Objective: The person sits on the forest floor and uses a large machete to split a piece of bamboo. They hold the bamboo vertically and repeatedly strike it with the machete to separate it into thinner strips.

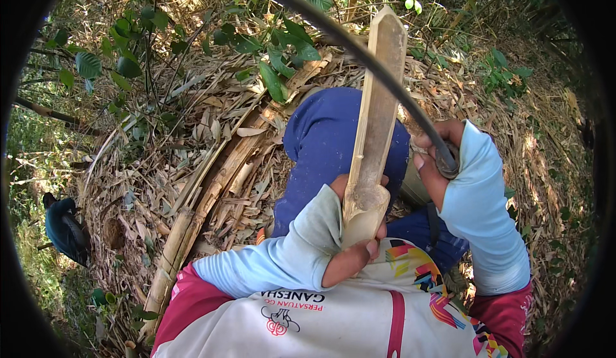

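Observation:
My left hand [328,233] is closed round the lower part of a split bamboo piece [380,111], its thumb lying along the near end. The piece stands lengthwise in front of me, pale brown, hollowed on its face and cut to a point at the far end. A node crosses it just above my fingers. My right hand [434,181], by my right knee, is closed on the lower end of a long dark curved tool [359,47]. This tool arcs across the bamboo in the picture and leaves the top edge; its kind cannot be made out.
Blue-trousered legs [321,140] are bent beneath the bamboo. To their left lies a long split bamboo pole [183,230] on dry leaf litter [208,124]. Leafy green stems [276,79] rise ahead. A teal and black object [64,230] lies at far left.

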Demonstrator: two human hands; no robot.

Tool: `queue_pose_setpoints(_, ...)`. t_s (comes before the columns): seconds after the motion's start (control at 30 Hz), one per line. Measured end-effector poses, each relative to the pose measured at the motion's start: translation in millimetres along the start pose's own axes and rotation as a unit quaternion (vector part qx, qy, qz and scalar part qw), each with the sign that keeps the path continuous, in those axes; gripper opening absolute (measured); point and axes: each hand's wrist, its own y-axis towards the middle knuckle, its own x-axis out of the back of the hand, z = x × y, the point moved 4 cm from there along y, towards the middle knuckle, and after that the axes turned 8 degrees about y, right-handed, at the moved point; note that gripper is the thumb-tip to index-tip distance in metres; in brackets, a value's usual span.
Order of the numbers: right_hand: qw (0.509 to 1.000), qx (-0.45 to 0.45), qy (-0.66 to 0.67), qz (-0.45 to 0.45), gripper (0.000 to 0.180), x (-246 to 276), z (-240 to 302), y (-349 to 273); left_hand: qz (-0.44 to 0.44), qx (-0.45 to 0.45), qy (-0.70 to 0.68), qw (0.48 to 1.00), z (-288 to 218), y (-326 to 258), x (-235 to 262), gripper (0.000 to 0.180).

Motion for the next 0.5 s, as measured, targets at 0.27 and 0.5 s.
queue_pose_setpoints(0.27,0.998,0.006,-0.053,-0.018,0.029,7.8,-27.8,-13.1,-0.002,0.007,-0.004,1.000,-1.1,-2.5,-2.2,0.067)
queue_pose_setpoints(0.5,0.998,-0.042,0.054,-0.002,0.039,8.0,-28.0,-24.4,0.013,-0.009,0.034,0.999,-5.7,-1.5,-2.5,0.073)
